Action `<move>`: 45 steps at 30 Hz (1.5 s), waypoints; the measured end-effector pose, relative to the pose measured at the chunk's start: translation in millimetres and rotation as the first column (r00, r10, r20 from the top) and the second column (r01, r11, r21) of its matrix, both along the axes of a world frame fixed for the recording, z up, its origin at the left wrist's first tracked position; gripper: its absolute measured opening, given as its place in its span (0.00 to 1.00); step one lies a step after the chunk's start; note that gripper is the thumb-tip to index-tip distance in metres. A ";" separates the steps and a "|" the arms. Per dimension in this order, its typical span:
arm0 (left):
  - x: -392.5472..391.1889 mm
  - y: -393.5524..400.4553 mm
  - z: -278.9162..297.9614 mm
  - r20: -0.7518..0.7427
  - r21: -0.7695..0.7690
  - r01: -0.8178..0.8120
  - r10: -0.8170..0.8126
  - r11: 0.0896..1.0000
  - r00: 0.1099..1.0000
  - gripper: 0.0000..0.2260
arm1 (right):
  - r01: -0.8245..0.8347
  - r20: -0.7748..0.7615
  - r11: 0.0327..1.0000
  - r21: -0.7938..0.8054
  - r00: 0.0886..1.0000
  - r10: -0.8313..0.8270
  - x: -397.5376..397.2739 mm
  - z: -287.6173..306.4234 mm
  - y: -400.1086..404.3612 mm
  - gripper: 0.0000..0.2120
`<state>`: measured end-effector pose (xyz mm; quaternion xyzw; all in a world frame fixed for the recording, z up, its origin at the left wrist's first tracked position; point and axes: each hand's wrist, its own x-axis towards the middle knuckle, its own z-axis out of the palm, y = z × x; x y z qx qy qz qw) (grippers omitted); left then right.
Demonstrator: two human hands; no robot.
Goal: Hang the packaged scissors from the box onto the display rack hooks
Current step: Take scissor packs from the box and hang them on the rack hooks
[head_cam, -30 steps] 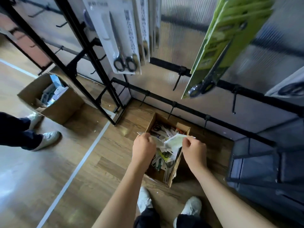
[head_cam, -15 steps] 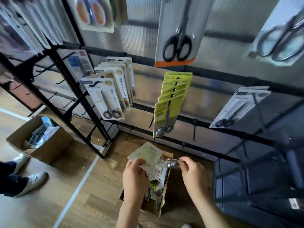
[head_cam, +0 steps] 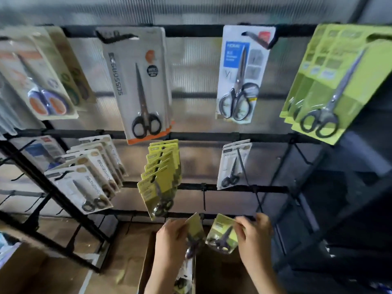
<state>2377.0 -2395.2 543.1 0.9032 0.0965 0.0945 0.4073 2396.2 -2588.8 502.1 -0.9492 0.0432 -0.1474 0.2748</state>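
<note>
Yellow-green card shows in both your hands: your left hand (head_cam: pixel 171 240) grips one scissors pack (head_cam: pixel 196 230) by its edge, fingers curled around it, and your right hand (head_cam: pixel 253 236) pinches a second pack (head_cam: pixel 222 234) at its top corner. Both packs sit low, just above the cardboard box (head_cam: pixel 146 266), below the display rack (head_cam: pixel 212 187). Motion blur smears the print on them, and the box's contents are mostly hidden. Higher up, a grey hanging pack (head_cam: pixel 140 85) reads "SCISSORS".
</note>
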 end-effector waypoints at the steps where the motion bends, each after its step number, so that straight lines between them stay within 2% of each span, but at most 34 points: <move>1: 7.0 -8.8 8.8 0.018 0.015 0.057 -0.057 0.998 0.998 0.05 | -0.008 0.035 0.999 0.053 0.999 0.006 3.3 9.0 -9.6 0.09; 3: 20.1 -27.7 27.7 0.089 0.027 0.143 -0.145 0.989 0.985 0.05 | -0.024 0.084 0.991 0.131 0.996 0.013 11.2 30.1 -28.2 0.05; 6: 36.9 -56.3 56.2 0.223 -0.010 0.211 -0.204 0.977 0.953 0.05 | -0.039 0.143 0.989 0.140 0.990 0.018 20.7 57.8 -54.0 0.04; 10: 58.6 -82.9 85.4 0.255 -0.083 0.214 -0.187 0.973 0.949 0.06 | -0.041 0.251 0.980 0.196 0.968 -0.009 29.4 96.5 -76.1 0.05; 14: 73.1 -83.7 107.5 0.292 -0.084 0.172 -0.140 0.982 0.946 0.09 | -0.054 0.333 0.982 0.183 0.943 -0.011 35.8 128.2 -89.1 0.05; 19: 76.0 -79.2 149.7 0.346 -0.111 0.120 -0.075 0.987 0.935 0.08 | -0.111 0.395 0.976 0.187 0.918 0.029 49.3 153.9 -97.6 0.04; 24: 72.4 -86.6 185.1 0.437 -0.190 0.218 -0.116 0.957 0.892 0.07 | -0.161 0.468 0.962 0.223 0.883 0.039 58.4 183.4 -98.2 0.05; 28: 68.5 -98.9 209.3 0.499 -0.143 0.326 -0.217 0.934 0.839 0.05 | -0.212 0.551 0.940 0.266 0.834 0.032 57.9 213.1 -103.2 0.06; 32: 65.1 -113.0 227.5 0.557 -0.142 0.422 -0.281 0.895 0.782 0.02 | -0.243 0.666 0.921 0.305 0.746 -0.024 51.5 246.6 -112.2 0.07; 37: 64.9 -134.0 245.0 0.585 -0.207 0.525 -0.326 0.825 0.743 0.04 | -0.297 0.756 0.904 0.309 0.653 -0.044 49.8 278.6 -123.2 0.07; 40: 63.0 -148.2 258.2 0.605 -0.214 0.561 -0.342 0.800 0.719 0.04 | -0.308 0.778 0.901 0.307 0.626 -0.051 53.3 293.4 -128.4 0.05; 45: 57.6 -158.8 265.7 0.639 -0.339 0.585 -0.276 0.736 0.718 0.08 | -0.300 0.783 0.900 0.317 0.618 -0.070 55.6 309.6 -136.2 0.06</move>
